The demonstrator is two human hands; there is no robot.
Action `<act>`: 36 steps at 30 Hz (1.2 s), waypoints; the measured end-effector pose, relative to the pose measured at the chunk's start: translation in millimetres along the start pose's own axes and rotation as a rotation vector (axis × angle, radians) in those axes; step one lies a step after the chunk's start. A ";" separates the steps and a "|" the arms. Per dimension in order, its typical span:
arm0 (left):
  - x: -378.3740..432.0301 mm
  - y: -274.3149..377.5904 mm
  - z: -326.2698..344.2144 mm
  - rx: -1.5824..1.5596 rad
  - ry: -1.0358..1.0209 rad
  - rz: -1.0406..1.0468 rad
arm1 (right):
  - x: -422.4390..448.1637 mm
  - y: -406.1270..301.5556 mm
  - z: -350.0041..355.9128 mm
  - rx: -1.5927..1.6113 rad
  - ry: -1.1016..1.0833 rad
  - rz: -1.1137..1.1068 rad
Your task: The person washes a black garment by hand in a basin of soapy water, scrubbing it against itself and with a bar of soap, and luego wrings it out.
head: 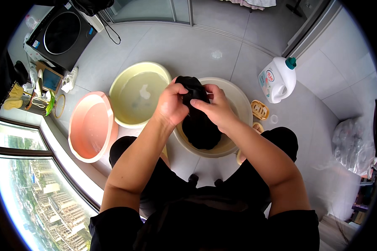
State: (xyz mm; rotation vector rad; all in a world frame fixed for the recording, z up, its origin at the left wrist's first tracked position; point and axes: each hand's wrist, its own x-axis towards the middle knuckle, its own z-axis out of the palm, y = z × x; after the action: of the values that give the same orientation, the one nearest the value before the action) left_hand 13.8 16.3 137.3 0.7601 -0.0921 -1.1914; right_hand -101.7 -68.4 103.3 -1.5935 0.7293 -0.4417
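Note:
Both of my hands hold a black cloth item (196,88) up over a cream plastic basin (243,103). My left hand (172,105) grips its left side, fingers curled. My right hand (215,108) pinches the right side, its thumb lying across the front. The lower part of the black cloth (202,135) hangs down into the basin; whether it is one piece or several I cannot tell. To the left stands a pale yellow basin (119,103) of cloudy water with a white patch of foam (144,91). A pink basin (110,113) with liquid is further left.
A white detergent jug (278,80) with a green cap stands at the right, near a yellow soap dish (260,109). A clear plastic bag (352,147) lies far right. A washing machine (62,34), white shoes (69,80) and a window (44,194) are on the left.

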 end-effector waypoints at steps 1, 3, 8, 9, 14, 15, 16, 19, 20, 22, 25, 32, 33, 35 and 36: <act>0.6 2.0 -0.2 -0.036 0.013 -0.003 | -0.7 4.5 2.0 -0.147 0.127 -0.060; 1.4 7.7 -1.2 -0.104 0.038 -0.008 | -4.2 3.5 3.5 -0.294 0.259 -0.145; 1.0 6.0 -3.3 -0.160 0.015 -0.027 | -7.0 -4.1 0.6 0.141 -0.090 0.229; 1.4 4.1 -4.5 -0.176 0.002 -0.020 | -8.7 -4.1 3.2 0.153 -0.096 0.233; -2.8 2.3 -0.2 -0.264 -0.052 -0.032 | -3.2 22.3 12.0 0.051 -0.064 0.104; -3.5 2.4 0.6 -0.285 -0.069 -0.038 | -2.5 26.0 13.7 0.017 -0.041 0.121; -3.1 2.2 1.0 -0.306 -0.086 -0.044 | -2.8 29.1 13.4 0.018 -0.028 0.124; 0.2 4.1 -3.1 -0.281 -0.094 -0.014 | 0.8 22.7 9.0 0.059 -0.005 0.181; 2.1 6.0 -4.5 -0.264 -0.104 -0.012 | 0.9 17.0 4.9 0.078 0.009 0.203; -0.7 13.6 -4.4 -0.083 -0.007 0.076 | 6.0 7.1 -3.9 0.098 0.068 0.205; 3.7 23.1 -8.5 0.244 0.139 0.192 | 26.3 7.6 -36.1 0.129 0.138 0.088; 11.9 31.7 -23.3 1.161 0.432 0.251 | 31.8 -33.8 -79.9 0.349 0.563 -0.097; 11.9 32.0 -25.8 1.372 0.476 0.401 | 31.8 -38.9 -85.8 0.323 0.626 -0.147; 7.0 38.5 -26.4 1.492 0.467 0.475 | 32.6 -40.4 -94.6 0.097 0.692 -0.333; 3.7 40.6 -24.1 1.498 0.475 0.484 | 32.1 -41.4 -98.5 -0.018 0.722 -0.421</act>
State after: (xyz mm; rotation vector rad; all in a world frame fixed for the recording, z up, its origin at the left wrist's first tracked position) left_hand 58.6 31.2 141.4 2.1427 -0.7768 -0.2677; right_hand -135.0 -161.2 155.6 -1.6018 0.9236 -1.3662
